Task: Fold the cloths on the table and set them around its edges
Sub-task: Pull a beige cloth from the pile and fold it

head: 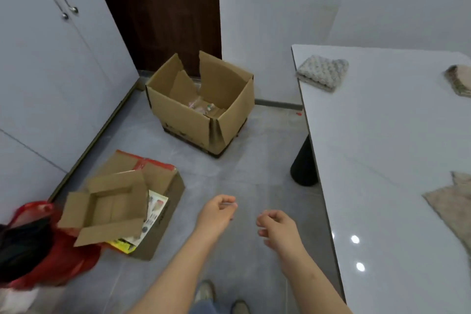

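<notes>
A white glossy table [377, 135] fills the right side. A folded grey bobbled cloth [322, 72] lies at its far left corner. Another folded cloth [460, 79] is cut off at the right edge. A beige cloth [451, 201] lies spread flat near the right edge, partly out of view. My left hand [216, 214] and my right hand [276, 227] hang over the floor to the left of the table, fingers loosely curled, holding nothing.
An open cardboard box [201, 104] stands on the grey tiled floor ahead. A smaller open box [112, 206] rests on a flat carton [163, 186] at the left, beside a red bag [38, 242]. White cabinets [51, 71] line the left wall. The table's black leg [303, 163] stands near me.
</notes>
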{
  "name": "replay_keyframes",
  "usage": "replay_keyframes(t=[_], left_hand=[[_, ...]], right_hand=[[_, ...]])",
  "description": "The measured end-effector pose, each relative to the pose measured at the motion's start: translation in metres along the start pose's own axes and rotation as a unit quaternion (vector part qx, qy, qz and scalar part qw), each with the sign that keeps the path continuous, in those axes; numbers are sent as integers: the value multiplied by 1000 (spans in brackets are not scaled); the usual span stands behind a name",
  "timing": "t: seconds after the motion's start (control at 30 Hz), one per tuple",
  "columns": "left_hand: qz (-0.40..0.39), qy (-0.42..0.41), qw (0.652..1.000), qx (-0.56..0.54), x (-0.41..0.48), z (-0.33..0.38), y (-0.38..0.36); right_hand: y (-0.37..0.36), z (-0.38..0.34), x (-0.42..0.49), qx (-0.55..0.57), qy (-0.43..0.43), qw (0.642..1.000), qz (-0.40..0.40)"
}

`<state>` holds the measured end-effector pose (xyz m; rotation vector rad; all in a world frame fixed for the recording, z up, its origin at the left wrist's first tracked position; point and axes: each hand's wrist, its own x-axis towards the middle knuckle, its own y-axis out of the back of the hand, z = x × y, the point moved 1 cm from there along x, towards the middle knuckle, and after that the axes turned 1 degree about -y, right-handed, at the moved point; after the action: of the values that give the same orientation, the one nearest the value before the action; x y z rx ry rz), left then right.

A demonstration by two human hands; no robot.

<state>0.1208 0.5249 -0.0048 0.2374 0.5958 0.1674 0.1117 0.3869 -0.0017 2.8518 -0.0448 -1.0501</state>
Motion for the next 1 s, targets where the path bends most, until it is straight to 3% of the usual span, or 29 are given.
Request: replay_keyframes(t=[0.5, 0.77, 1.0], left_hand=[[30, -17, 999, 6, -239, -192, 62], [17, -24, 999, 13, -348, -234, 38], [33, -47, 998, 16, -393, -223, -35]], right_hand=[[-43, 185, -232, -42, -10, 998, -39], [1, 246, -318, -35, -5, 999, -23], [87, 259, -334, -40, 38, 998, -39]])
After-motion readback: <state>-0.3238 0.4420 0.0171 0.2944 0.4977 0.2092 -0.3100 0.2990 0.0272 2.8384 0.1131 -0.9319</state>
